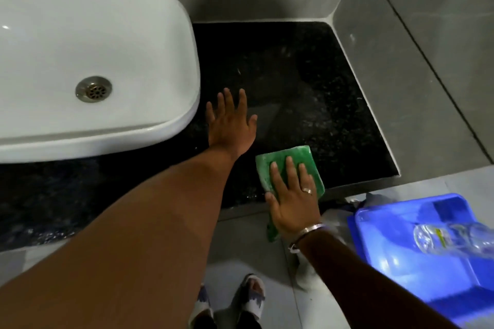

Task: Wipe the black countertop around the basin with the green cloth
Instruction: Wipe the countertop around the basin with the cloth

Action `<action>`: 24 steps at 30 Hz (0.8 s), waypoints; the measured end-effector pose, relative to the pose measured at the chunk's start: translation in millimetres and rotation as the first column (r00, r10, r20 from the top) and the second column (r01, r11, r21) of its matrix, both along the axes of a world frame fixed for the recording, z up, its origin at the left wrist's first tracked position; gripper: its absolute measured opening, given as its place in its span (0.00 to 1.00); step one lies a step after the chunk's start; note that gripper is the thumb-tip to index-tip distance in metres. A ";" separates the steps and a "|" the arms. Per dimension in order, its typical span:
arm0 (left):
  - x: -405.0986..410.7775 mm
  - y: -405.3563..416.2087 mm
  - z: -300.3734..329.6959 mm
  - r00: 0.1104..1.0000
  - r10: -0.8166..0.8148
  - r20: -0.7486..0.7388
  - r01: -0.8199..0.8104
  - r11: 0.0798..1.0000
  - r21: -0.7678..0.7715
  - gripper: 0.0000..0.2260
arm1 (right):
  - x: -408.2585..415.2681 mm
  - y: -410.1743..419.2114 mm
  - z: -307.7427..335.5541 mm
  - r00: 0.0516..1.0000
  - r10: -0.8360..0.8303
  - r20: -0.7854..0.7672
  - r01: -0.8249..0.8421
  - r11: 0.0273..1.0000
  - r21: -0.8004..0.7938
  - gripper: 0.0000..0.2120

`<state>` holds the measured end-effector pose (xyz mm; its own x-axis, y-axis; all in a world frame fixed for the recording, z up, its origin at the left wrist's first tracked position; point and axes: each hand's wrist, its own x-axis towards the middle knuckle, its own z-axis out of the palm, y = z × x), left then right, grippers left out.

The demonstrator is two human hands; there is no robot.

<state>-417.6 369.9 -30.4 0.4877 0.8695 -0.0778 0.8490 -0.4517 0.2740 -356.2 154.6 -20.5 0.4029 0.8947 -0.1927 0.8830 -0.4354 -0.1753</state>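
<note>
1. Grey wall tiles (417, 67) are seen enclosing the black countertop (307, 83) at the far edge and on the right; the speckled surface is glossy.
2. A white basin (80, 61) with a metal drain (93, 88) is mounted on the countertop at the left.
3. The green cloth (291, 160) is laid flat at the front edge of the countertop, right of the basin and well apart from it.
4. The cloth is folded into a rough rectangle; a lower part is draped over the front edge.
5. The right hand (292, 197) is pressed palm-down on the cloth, fingers extended and slightly spread, not curled around it. The near half of the cloth is covered by the hand; the far corners are exposed beyond the fingertips.
6. A ring is worn on one finger and a bangle (307, 234) at the wrist.
7. The left hand (231, 125) is laid flat on the bare countertop just beside the basin's right edge, fingers spread, nothing held. It is positioned near the cloth but not touching it.
8. A blue plastic tub (401, 256) and a clear bottle (454, 240) are visible at the lower right, below counter level.
</note>
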 end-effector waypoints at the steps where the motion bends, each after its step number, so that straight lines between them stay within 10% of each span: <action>1: -4.2 -2.1 3.7 0.999 -0.030 0.022 0.030 0.999 -0.010 0.32 | -2.0 -0.1 1.5 1.000 0.005 -0.027 -0.005 1.000 -0.020 0.32; 7: -110.8 -51.2 13.8 0.995 -0.086 0.053 0.090 0.993 -0.078 0.31 | -1.7 1.7 9.9 1.000 -0.014 -0.025 0.012 0.997 -0.078 0.32; 12: -238.2 -82.3 25.5 0.981 0.191 0.011 -0.191 0.981 -0.029 0.28 | -27.6 19.0 19.5 1.000 0.024 -0.014 -0.026 0.994 -0.111 0.31; 24: -476.4 86.9 24.1 0.768 0.621 -0.158 -0.615 0.784 0.089 0.35 | -128.1 69.8 6.7 0.996 0.015 0.087 -0.016 1.000 0.016 0.34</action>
